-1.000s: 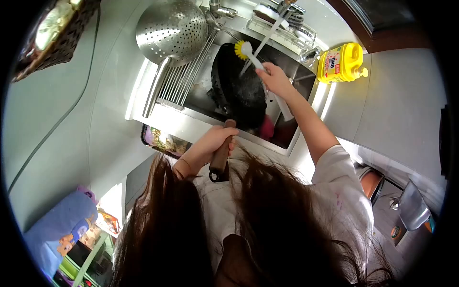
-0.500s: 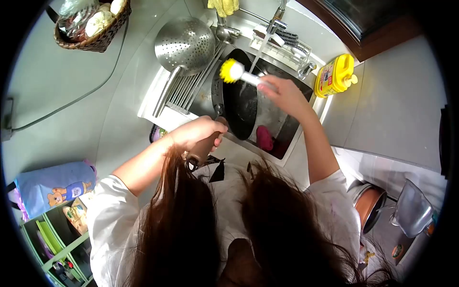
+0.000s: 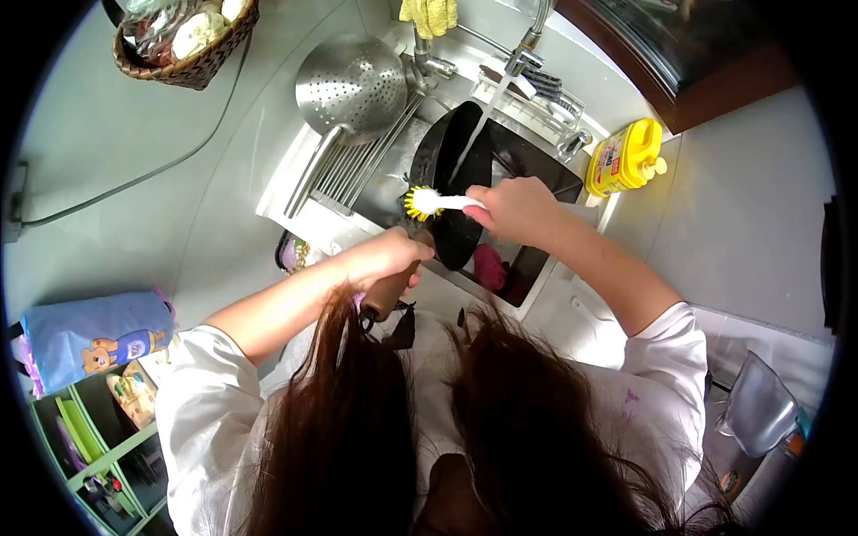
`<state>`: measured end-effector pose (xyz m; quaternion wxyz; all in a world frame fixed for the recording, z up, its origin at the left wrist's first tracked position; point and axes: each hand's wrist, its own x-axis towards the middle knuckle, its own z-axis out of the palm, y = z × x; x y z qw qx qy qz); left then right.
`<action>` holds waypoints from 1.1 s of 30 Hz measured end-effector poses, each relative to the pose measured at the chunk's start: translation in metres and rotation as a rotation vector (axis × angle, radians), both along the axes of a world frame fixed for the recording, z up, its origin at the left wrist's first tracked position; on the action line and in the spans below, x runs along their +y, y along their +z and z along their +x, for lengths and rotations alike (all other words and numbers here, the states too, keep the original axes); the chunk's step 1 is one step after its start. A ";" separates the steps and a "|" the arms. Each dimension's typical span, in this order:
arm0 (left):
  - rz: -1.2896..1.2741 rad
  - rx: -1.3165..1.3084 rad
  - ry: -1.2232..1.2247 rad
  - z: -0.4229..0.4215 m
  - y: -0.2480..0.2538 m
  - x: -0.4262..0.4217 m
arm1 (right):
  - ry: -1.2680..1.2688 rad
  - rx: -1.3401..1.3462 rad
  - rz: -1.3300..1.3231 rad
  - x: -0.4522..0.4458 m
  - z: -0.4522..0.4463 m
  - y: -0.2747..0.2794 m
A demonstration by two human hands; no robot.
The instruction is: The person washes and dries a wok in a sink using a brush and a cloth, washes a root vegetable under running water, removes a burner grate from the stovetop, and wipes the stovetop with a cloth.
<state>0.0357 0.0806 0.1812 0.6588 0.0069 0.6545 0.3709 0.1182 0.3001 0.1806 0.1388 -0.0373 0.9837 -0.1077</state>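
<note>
My left hand (image 3: 390, 257) is wrapped round the brown handle of a dark frying pan (image 3: 463, 234), which is tilted on its side in the sink (image 3: 534, 264). In my right hand (image 3: 516, 211) is a white-handled dish brush (image 3: 434, 203) with yellow bristles. The bristles are at the pan's rim near the handle; whether they touch it I cannot tell. Water runs from the faucet (image 3: 523, 61) into the pan. A pink cloth-like item (image 3: 489, 267) lies in the sink by the pan's near edge.
A perforated metal strainer (image 3: 351, 89) rests on the drying rack (image 3: 344, 170) left of the pan. To the right stands a yellow detergent bottle (image 3: 627, 158). A wicker basket (image 3: 192, 67) sits at upper left, and a yellow cloth (image 3: 428, 15) hangs by the faucet.
My right hand has lowered the brush from above the pan towards the rim near the handle. The pan has turned slightly, with my left hand still on its handle.
</note>
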 end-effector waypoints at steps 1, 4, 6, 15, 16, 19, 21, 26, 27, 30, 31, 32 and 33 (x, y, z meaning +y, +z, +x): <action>-0.002 0.008 0.007 -0.001 -0.004 0.000 | -0.007 0.072 0.027 0.000 0.000 -0.006; -0.014 0.014 0.024 0.004 -0.009 -0.005 | -0.177 0.145 0.044 0.018 -0.033 -0.016; -0.018 0.021 0.020 0.006 0.001 -0.006 | -0.152 0.311 0.016 0.044 -0.055 -0.028; 0.003 -0.203 0.149 0.000 0.024 -0.032 | -0.841 -0.048 -0.953 0.098 -0.090 -0.173; 0.014 -0.232 0.148 0.000 0.031 -0.036 | -0.864 -0.087 -0.942 0.103 -0.087 -0.181; 0.016 -0.306 0.163 0.000 0.042 -0.046 | -0.975 -0.207 -0.876 0.118 -0.066 -0.192; 0.034 -0.361 0.176 -0.001 0.044 -0.053 | -1.076 -0.294 -0.786 0.123 -0.046 -0.192; 0.070 -0.354 0.276 -0.002 0.064 -0.060 | -1.315 -0.510 -1.040 0.139 0.029 -0.209; 0.069 -0.333 0.295 -0.002 0.066 -0.061 | -1.356 -0.517 -1.050 0.135 0.042 -0.205; 0.093 -0.278 0.342 -0.001 0.066 -0.060 | -1.409 -0.607 -1.396 0.129 0.073 -0.212; 0.097 -0.263 0.351 -0.001 0.067 -0.060 | -1.407 -0.546 -1.463 0.124 0.081 -0.210; 0.103 -0.257 0.355 -0.001 0.068 -0.059 | -1.400 -0.483 -1.529 0.115 0.082 -0.211; 0.105 -0.241 0.360 -0.002 0.069 -0.060 | -1.387 -0.418 -1.594 0.107 0.080 -0.208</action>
